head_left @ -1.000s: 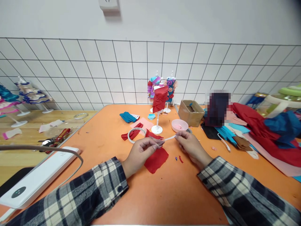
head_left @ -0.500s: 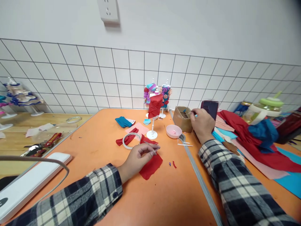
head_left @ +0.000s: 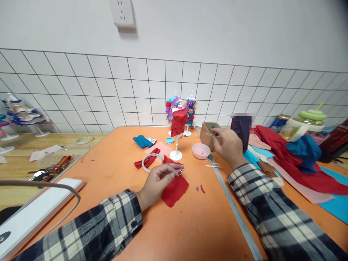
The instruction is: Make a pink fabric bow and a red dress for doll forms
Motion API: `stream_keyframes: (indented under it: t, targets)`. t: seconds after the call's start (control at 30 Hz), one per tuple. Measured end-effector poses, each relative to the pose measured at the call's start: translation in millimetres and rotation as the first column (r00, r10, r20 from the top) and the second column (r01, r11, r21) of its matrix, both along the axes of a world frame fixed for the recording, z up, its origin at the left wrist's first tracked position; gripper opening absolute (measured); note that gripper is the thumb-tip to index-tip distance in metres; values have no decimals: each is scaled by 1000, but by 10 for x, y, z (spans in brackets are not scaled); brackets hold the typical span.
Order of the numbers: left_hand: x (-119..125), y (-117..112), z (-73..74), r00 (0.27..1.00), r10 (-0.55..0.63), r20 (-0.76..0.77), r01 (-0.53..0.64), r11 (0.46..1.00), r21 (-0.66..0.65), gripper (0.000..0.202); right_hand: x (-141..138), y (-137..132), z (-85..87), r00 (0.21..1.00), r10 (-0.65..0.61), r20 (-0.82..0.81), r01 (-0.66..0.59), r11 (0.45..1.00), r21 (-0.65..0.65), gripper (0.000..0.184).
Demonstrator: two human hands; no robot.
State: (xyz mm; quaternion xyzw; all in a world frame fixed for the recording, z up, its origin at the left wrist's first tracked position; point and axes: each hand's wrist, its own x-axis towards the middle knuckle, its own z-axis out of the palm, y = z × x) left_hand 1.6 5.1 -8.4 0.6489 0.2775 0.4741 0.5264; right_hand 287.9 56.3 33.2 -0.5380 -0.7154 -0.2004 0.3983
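My left hand (head_left: pixel 159 180) rests on the orange table (head_left: pixel 119 170) with its fingers pinched round a small pair of scissors (head_left: pixel 179 169), just over a red piece of fabric (head_left: pixel 175 190). My right hand (head_left: pixel 227 145) is raised beside the small cardboard box (head_left: pixel 208 133), fingers curled, with a thin strip pinched at the fingertips. A roll of white tape (head_left: pixel 151 162) lies by a red fabric strip (head_left: pixel 146 158). A little mannequin in red cloth (head_left: pixel 178 123) stands on a white stand behind.
A pink dish (head_left: pixel 201 150) sits near the box, with white slivers (head_left: pixel 213 165) beside it. Piled red, blue and pink fabrics (head_left: pixel 296 159) fill the right side, with a green-lidded bottle (head_left: pixel 306 123). A white device (head_left: pixel 35 210) and its cable lie at the left, tools (head_left: pixel 51 170) behind.
My right hand let go of the white strip it held with the left, reached over to the cardboard box, and is now drawing back a little. The left hand stayed over the red fabric.
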Motion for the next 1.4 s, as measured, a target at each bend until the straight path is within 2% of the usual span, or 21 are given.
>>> stream_keyframes:
  t: [0.03, 0.1, 0.17, 0.2, 0.23, 0.27, 0.37, 0.43, 0.5, 0.6, 0.67, 0.73, 0.83, 0.93, 1.0, 1.17, 1.23, 1.3, 1.4]
  targets:
    - [-6, 4, -8, 999, -13, 37, 15, 999, -31, 22, -113, -116, 5, 984, 180, -8, -181, 982, -60, 29]
    - [-16, 12, -25, 994, -45, 100, 54, 995, -86, 19, -346, -339, -22, 882, 459, -107, -471, 866, -169, 36]
    - [-19, 14, -36, 986, -73, 152, 95, 985, -141, 16, -553, -508, -91, 768, 595, -238, -641, 716, -278, 50]
    - [-16, 12, -37, 982, -84, 170, 113, 980, -164, 15, -637, -563, -134, 734, 613, -294, -679, 670, -300, 50]
    - [-10, 7, -36, 979, -96, 181, 130, 974, -185, 15, -706, -599, -177, 714, 614, -336, -699, 648, -303, 47]
    - [-3, 1, -33, 976, -109, 189, 147, 968, -202, 14, -759, -620, -218, 709, 607, -358, -703, 649, -292, 40]
    - [22, -15, -22, 971, -117, 210, 166, 958, -234, 14, -849, -641, -302, 728, 573, -376, -671, 709, -217, 23]
    - [31, -19, -22, 971, -104, 216, 156, 958, -240, 15, -873, -652, -323, 731, 548, -406, -647, 745, -162, 19]
    - [32, -18, -25, 974, -103, 203, 149, 963, -224, 16, -885, -666, -326, 710, 525, -469, -641, 758, -121, 15]
    - [23, -13, -18, 991, -105, 80, 114, 987, -110, 15, -892, -675, -325, 663, 481, -573, -651, 748, -126, 10]
    - [10, -3, 4, 994, -24, -106, 32, 997, 74, 16, -892, -667, -328, 659, 447, -604, -647, 746, -154, 9]
    - [-16, 22, 30, 953, 138, -269, -52, 951, 305, 16, -887, -652, -335, 700, 415, -581, -610, 770, -185, 9]
    - [-80, 102, 45, 866, 349, -357, -103, 824, 557, 18, -861, -618, -347, 782, 344, -519, -510, 833, -216, 10]
    - [-144, 195, 29, 786, 515, -343, -205, 740, 640, 34, -815, -585, -358, 830, 279, -483, -418, 885, -207, 12]
    - [-159, 224, 21, 735, 595, -325, -257, 689, 678, 38, -797, -576, -364, 854, 277, -441, -399, 892, -212, 12]
    - [-92, 138, 44, 618, 677, -399, -88, 565, 821, 32, -841, -616, -380, 849, 339, -405, -466, 842, -272, 12]
    - [-67, 101, 51, 595, 695, -403, -40, 527, 849, 25, -862, -633, -385, 846, 353, -400, -477, 835, -273, 12]
    - [-58, 90, 52, 589, 700, -403, -17, 510, 860, 17, -872, -641, -390, 845, 352, -402, -479, 833, -278, 12]
    - [-63, 103, 46, 593, 692, -411, -25, 527, 849, 13, -869, -634, -400, 847, 335, -414, -475, 826, -304, 12]
